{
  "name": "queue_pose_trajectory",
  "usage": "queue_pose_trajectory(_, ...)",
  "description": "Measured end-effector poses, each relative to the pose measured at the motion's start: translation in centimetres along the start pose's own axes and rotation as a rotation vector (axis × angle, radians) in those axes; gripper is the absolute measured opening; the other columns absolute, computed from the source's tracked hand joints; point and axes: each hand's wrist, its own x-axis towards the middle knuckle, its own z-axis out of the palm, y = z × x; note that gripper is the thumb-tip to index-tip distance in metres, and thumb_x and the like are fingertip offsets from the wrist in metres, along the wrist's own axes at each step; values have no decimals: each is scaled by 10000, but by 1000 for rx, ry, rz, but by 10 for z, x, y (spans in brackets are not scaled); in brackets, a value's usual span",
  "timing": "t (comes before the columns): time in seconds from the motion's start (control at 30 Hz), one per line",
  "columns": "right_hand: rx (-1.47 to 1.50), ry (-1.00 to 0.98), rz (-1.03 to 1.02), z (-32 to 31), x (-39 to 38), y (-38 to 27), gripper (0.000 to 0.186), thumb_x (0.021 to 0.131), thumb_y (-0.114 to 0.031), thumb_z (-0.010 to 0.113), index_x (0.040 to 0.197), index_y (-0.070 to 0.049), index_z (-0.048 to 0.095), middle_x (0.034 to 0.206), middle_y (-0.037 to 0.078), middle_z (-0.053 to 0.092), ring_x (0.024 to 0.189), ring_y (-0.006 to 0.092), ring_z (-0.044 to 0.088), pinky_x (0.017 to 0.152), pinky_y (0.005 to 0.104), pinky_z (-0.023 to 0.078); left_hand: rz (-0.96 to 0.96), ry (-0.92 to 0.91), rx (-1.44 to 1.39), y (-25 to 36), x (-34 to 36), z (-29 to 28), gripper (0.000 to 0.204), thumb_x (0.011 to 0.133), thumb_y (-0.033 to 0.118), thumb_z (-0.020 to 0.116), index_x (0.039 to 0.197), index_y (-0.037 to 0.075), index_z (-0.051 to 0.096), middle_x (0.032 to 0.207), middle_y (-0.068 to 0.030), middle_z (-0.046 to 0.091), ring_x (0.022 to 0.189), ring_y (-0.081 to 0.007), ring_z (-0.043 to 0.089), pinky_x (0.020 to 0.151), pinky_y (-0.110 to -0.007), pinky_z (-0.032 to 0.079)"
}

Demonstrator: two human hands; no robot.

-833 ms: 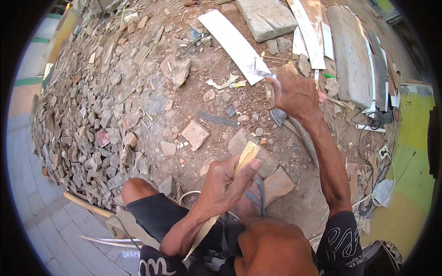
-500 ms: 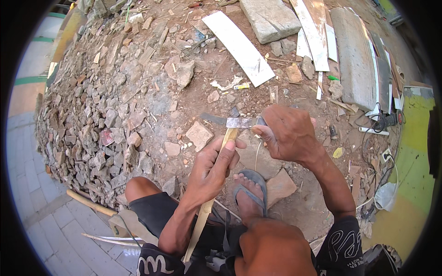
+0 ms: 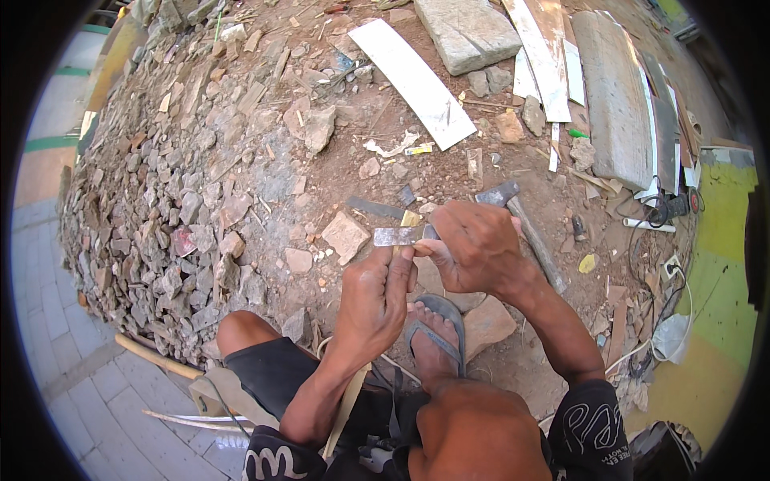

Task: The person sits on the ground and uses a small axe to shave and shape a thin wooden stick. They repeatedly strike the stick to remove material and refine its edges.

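My left hand (image 3: 370,301) is closed around a thin pale wooden strip (image 3: 347,409), whose lower part runs down past my wrist toward my lap. The strip's upper end pokes out beyond a flat, whitish-smeared metal blade (image 3: 395,236) lying across it. My right hand (image 3: 475,244) grips the tool that this blade belongs to; its handle is mostly hidden in the fist, so I cannot tell whether it is a knife or a scraper. Both thumbs come close together by the strip, just below the blade. My sandalled foot (image 3: 437,337) stands under my hands.
A hammer (image 3: 539,244) lies on the dirt beyond my right hand. Rubble (image 3: 168,232) is heaped at left. A white board (image 3: 413,84), a concrete slab (image 3: 468,36) and longer planks (image 3: 545,56) lie ahead. At right are a corded power tool (image 3: 674,208) and a cable (image 3: 688,309).
My right hand has drawn the blade left and nearer to me, down along the strip. The strip's tip now shows past the blade, and the hammer has come into sight.
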Motion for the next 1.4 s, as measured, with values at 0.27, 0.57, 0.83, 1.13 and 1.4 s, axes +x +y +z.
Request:
queue_pose_trajectory(0.27, -49, 25, 3, 17, 0, 9, 416, 982, -388, 652, 771, -67, 494, 655, 93, 467, 536, 294, 528, 490, 418, 416, 42, 71, 140, -6, 2, 3, 335, 1113, 170, 536, 894, -48, 663, 626, -57, 566, 556, -111, 494, 509, -318, 392)
queue_pose_trajectory(0.57, -238, 97, -76, 14, 5, 28, 471, 931, -477, 704, 742, -90, 513, 666, 51, 448, 550, 224, 526, 491, 370, 404, 12, 49, 101, 2, 10, 6, 313, 1111, 182, 537, 957, -47, 685, 637, -47, 557, 571, -116, 498, 529, -318, 398)
queue_pose_trajectory(0.83, -322, 148, -151, 12, 15, 47, 501, 1006, -529, 601, 751, -103, 533, 645, 42, 437, 509, 210, 495, 468, 381, 389, 0, 23, 117, 10, 19, 2, 237, 1098, 128, 540, 959, -18, 666, 615, -126, 585, 524, -231, 590, 516, -383, 440)
queue_pose_trajectory(1.13, -188, 140, 178, -35, 10, 38, 399, 1077, -343, 560, 789, -73, 501, 634, 104, 472, 519, 300, 524, 481, 429, 398, -278, -93, -293, 3, 8, -24, 301, 1136, 234, 502, 986, 5, 626, 618, 28, 509, 532, -36, 428, 472, -265, 335)
queue_pose_trajectory(1.4, -6, 42, 32, -1, 9, 3, 356, 976, -332, 698, 801, -70, 531, 669, 97, 497, 551, 292, 558, 488, 413, 430, -262, -95, -268, 2, 9, -11, 326, 1131, 254, 519, 977, -1, 653, 622, 42, 522, 539, -24, 428, 480, -246, 334)
